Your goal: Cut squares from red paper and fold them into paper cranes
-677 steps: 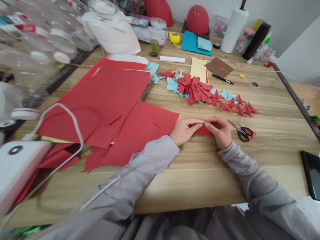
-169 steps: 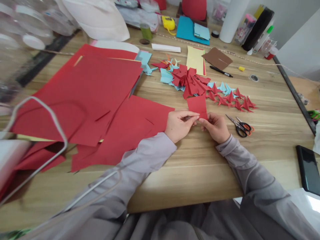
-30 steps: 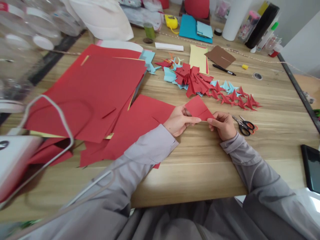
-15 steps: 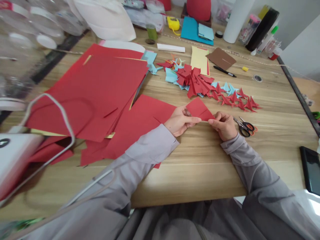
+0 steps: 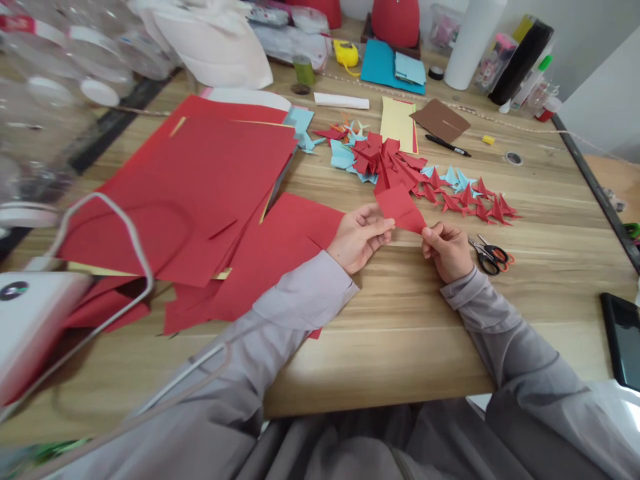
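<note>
A small red square of paper [image 5: 400,207] is held up between my two hands, above the wooden table. My left hand [image 5: 364,235] pinches its left corner between thumb and fingers. At the lower right corner, my right hand [image 5: 447,248] grips the paper with thumb and forefinger. Just beyond it lies a pile of folded red paper pieces [image 5: 385,160], with light blue ones among them. A row of red and blue origami cranes [image 5: 467,195] runs off to the right. Beside my right hand rest black-handled scissors [image 5: 489,259], with an orange-handled pair partly under them.
Large red paper sheets [image 5: 200,193] are stacked on the left, with a white cable [image 5: 135,233] looping over them from a white device [image 5: 40,327]. A black pen [image 5: 447,145], brown paper [image 5: 440,120] and yellow tape measure [image 5: 346,53] lie farther back. A phone [image 5: 621,337] is at the right edge.
The red paper square has turned and tilted slightly between my hands. My left fingers have shifted a little left along it, and my right hand has stayed nearly in place.
</note>
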The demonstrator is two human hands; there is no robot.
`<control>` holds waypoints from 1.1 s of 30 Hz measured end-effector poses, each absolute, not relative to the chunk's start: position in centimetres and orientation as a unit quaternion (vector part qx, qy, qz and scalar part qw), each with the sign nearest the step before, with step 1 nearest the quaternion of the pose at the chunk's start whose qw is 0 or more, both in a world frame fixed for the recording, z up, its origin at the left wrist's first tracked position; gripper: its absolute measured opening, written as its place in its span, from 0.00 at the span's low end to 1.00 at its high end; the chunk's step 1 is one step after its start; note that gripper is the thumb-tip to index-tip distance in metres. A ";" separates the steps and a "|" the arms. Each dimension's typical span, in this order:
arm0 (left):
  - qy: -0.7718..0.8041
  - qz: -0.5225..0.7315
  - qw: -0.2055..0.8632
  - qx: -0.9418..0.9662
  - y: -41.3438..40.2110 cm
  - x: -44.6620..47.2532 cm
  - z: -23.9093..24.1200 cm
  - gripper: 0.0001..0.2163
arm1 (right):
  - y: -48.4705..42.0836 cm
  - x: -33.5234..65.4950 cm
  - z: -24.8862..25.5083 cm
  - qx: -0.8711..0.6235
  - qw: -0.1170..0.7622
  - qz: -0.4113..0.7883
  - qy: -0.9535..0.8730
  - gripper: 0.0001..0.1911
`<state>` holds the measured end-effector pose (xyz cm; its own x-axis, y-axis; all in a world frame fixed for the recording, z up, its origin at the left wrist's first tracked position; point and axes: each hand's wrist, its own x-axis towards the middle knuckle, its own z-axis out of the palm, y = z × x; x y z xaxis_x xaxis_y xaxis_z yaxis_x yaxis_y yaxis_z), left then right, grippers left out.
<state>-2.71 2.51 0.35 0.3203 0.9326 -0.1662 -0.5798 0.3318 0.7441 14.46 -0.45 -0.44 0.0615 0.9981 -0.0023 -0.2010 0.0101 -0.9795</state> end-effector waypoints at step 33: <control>0.367 0.455 0.664 0.465 0.8 -1.5 0.1 0.16 | -0.7 14.4 -1.0 -0.476 0.575 0.505 -0.434 0.11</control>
